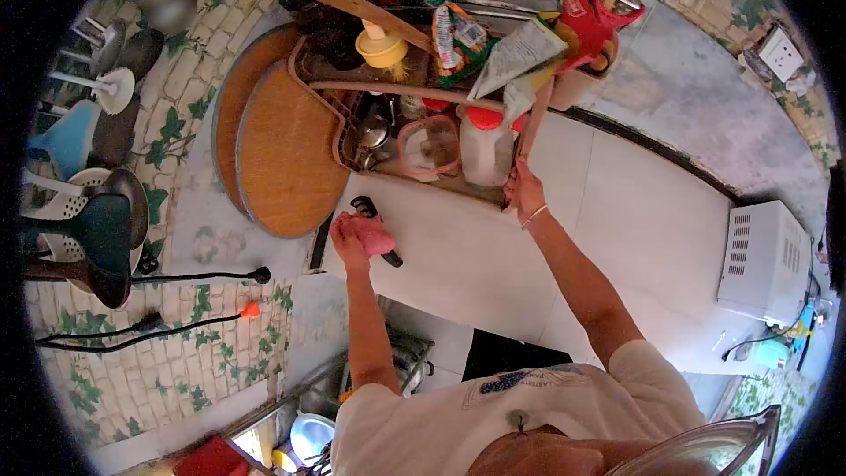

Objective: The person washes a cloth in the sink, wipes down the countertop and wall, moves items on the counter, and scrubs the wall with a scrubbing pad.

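My left hand (351,245) is closed round a pink cloth (375,234) on the white countertop. Beneath and beside the cloth lies a black object (364,205), partly covered, whose kind I cannot make out. My right hand (526,191) grips the front right corner of a brown rack (480,197). On the rack's lower level stand a white jar with a red lid (485,145), a clear plastic tub (428,148) with a pinkish rim and a small metal pot (374,131). Packets (458,44) and a yellow container (382,50) sit on its upper level.
Round wooden boards (291,154) lean left of the rack. Ladles and spatulas (88,220) hang on the left wall, above black cables with plugs (198,328). A white appliance (765,251) stands at the right end of the countertop (617,238).
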A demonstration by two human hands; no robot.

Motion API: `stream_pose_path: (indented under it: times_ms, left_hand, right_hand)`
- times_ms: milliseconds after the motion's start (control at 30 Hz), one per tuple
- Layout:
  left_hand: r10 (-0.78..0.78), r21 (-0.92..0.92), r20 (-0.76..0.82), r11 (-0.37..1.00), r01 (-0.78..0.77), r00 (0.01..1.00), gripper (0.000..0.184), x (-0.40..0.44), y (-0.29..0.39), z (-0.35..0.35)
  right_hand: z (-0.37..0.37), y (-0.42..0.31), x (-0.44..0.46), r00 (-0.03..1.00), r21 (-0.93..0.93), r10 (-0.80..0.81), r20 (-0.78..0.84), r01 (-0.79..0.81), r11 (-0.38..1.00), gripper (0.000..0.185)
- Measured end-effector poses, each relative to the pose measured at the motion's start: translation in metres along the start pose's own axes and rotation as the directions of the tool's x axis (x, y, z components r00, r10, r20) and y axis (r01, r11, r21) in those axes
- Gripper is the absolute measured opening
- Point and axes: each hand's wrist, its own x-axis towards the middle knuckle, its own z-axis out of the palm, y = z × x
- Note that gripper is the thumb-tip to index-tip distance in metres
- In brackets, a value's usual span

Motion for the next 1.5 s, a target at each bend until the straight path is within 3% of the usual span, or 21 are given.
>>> stream_pose_path:
  times_ms: [100,167,233,267,300,333,367,433,467,533,567,633,667,700,767,1000,1067,1167,1200,1300,1500]
  left_hand:
    - [-0.077,-0.025,-0.002,0.997,0.076,0.997,0.018,0.000,0.030,0.013]
    - [-0.024,-0.028,0.037,0.999,0.025,0.999,0.016,0.013,0.020,0.003]
    - [0.214,0.020,-0.020,0.977,-0.214,0.977,0.025,0.029,0.015,-0.002]
    - [0.216,0.024,-0.033,0.976,-0.215,0.976,0.025,0.034,0.024,-0.004]
    - [0.382,0.366,-0.047,0.866,-0.340,0.923,0.035,0.038,0.040,-0.005]
    - [0.530,0.661,0.000,0.636,-0.397,0.848,0.046,0.041,0.054,-0.002]
    - [0.530,0.666,-0.004,0.634,-0.393,0.848,0.046,0.045,0.066,0.004]
    - [0.805,0.885,-0.270,0.424,-0.194,0.529,0.058,0.046,0.088,0.015]
    - [0.802,0.888,-0.275,0.424,-0.180,0.531,0.058,0.039,0.109,0.025]
    - [0.956,0.981,-0.142,0.171,-0.095,0.256,0.054,0.024,0.146,0.048]
    - [0.956,0.982,-0.142,0.169,-0.086,0.257,0.054,0.027,0.144,0.038]
    - [0.643,0.902,0.005,0.327,-0.281,0.766,0.049,0.040,0.140,0.010]
    - [0.543,0.962,0.081,0.177,-0.208,0.836,0.050,0.037,0.152,0.007]
    - [0.537,0.963,0.077,0.177,-0.201,0.840,0.050,0.038,0.151,0.000]
    - [0.515,0.984,0.162,-0.024,-0.174,0.842,0.050,0.043,0.148,-0.011]
    - [0.517,0.988,0.065,0.085,-0.126,0.853,0.053,0.028,0.154,-0.039]
    - [0.488,0.971,0.012,0.203,-0.127,0.873,0.056,0.021,0.163,-0.042]
    - [0.520,0.999,-0.036,0.043,0.015,0.854,0.059,0.033,0.151,-0.070]
    - [0.448,0.994,-0.086,0.105,0.043,0.890,0.063,0.033,0.154,-0.073]
    - [0.437,0.993,-0.112,0.080,0.086,0.892,0.066,0.029,0.161,-0.070]
    - [0.408,0.980,-0.198,0.088,0.177,0.891,0.066,0.029,0.160,-0.073]
  right_hand:
    - [-0.025,-0.009,-0.009,0.999,0.025,0.033,0.021,-0.034,0.999,0.031]
    - [-0.045,-0.019,-0.020,0.997,0.023,0.039,0.060,-0.041,0.999,0.028]
    - [-0.064,-0.027,-0.028,1.000,-0.029,0.024,-0.003,-0.024,0.999,0.027]
    - [-0.075,-0.032,-0.033,0.999,-0.035,0.031,0.005,-0.031,0.999,0.027]
    - [-0.086,-0.038,-0.038,1.000,-0.034,0.006,-0.021,-0.007,0.999,0.027]
    - [-0.095,-0.044,-0.042,0.999,-0.033,-0.021,-0.048,0.020,0.999,0.026]
    - [-0.099,-0.054,-0.051,0.994,-0.053,-0.021,-0.104,0.015,0.998,0.026]
    - [-0.125,-0.062,-0.054,0.984,-0.087,-0.066,-0.163,0.053,0.995,0.025]
    - [-0.140,-0.067,-0.057,0.985,-0.078,-0.057,-0.162,0.045,0.996,0.025]
    - [-0.177,-0.075,-0.057,0.985,-0.085,-0.075,-0.156,0.062,0.994,0.028]
    - [-0.199,-0.078,-0.057,0.983,-0.102,-0.101,-0.153,0.086,0.991,0.030]
    - [-0.224,-0.096,-0.070,0.984,-0.159,-0.087,-0.156,0.062,0.985,0.031]
    - [-0.239,-0.101,-0.072,0.972,-0.199,-0.117,-0.203,0.076,0.977,0.032]
    - [-0.255,-0.105,-0.074,0.957,-0.241,-0.148,-0.248,0.087,0.967,0.033]
    - [-0.283,-0.116,-0.080,0.929,-0.289,-0.174,-0.328,0.077,0.954,0.037]
    - [-0.368,-0.152,-0.119,0.880,-0.351,-0.256,-0.399,0.111,0.930,0.043]
    - [-0.382,-0.158,-0.132,0.818,-0.411,-0.314,-0.481,0.106,0.906,0.043]
    - [-0.426,-0.162,-0.147,0.828,-0.433,-0.349,-0.438,0.146,0.890,0.044]
    - [-0.434,-0.166,-0.155,0.830,-0.454,-0.353,-0.431,0.139,0.880,0.045]
    - [-0.463,-0.169,-0.165,0.797,-0.399,-0.320,-0.513,0.109,0.911,0.045]
    - [-0.521,-0.172,-0.180,0.810,-0.336,-0.331,-0.484,0.177,0.925,0.029]
